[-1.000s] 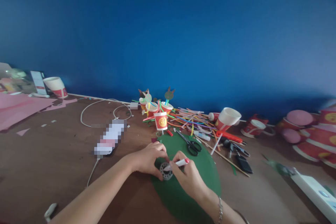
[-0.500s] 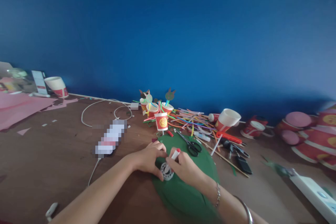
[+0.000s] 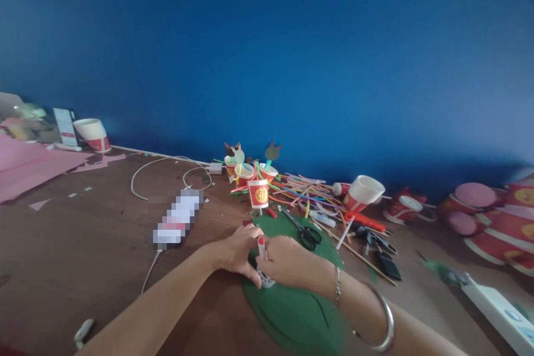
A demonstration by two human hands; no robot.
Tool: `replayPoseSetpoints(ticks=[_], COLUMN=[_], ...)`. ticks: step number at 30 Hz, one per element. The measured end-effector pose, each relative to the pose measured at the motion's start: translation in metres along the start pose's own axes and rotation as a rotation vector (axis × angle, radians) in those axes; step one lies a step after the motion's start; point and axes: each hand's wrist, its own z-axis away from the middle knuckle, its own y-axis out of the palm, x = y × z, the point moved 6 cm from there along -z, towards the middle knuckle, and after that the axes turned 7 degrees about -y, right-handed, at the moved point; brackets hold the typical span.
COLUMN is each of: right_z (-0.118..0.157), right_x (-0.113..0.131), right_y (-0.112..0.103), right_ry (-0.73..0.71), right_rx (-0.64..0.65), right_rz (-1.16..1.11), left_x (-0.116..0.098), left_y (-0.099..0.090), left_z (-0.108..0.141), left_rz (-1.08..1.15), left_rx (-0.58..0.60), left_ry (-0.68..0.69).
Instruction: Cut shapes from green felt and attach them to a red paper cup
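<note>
My left hand (image 3: 242, 253) steadies a white ring with holes around its rim (image 3: 266, 280), like a tape core, its thumb against the left side. The ring lies flat on green paper (image 3: 300, 317). In my right hand (image 3: 287, 258) is a white marker pen with a red end (image 3: 262, 247), held nearly upright over the ring. My right fingers cover the far part of the ring, and the pen's tip is hidden. Black-handled scissors (image 3: 307, 233) lie at the paper's far edge.
Beyond the paper stand red and white paper cups (image 3: 259, 194) beside a heap of coloured pipe cleaners (image 3: 302, 186). A phone (image 3: 177, 219) on a white cable lies left. Keys (image 3: 375, 240), a wooden stick (image 3: 361, 253) and a power strip (image 3: 496, 306) are on the right.
My right hand has turned and shifted slightly left and up over the ring. The marker went from leaning right to nearly upright. My left hand has hardly moved.
</note>
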Motion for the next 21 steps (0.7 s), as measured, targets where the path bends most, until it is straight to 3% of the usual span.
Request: replayPoseSetpoints(ticks=[7,9,14,21], right_z=[0.001,0.003,0.013,0.042], right_x=[0.028,0.033,0.03,0.021], right_y=[-0.001,-0.004,-0.004,0.024], right_ry=[-0.351,-0.341,-0.157,-0.238], right_rx=[0.005,-0.026,-0.101,-0.26], right_rz=[0.23,0.244,0.2,0.156], left_x=[0.004,0.0,-0.004,-0.005], left_y=[0.001,0.001,-0.001,-0.003], left_z=[-0.001,0.0,0.001,0.001], left_rz=[0.077,0.04,-0.008,0.029], left_rx=[-0.017,-0.006,0.009,0.043], left_ry=[-0.069,-0.025,0.016,-0.016])
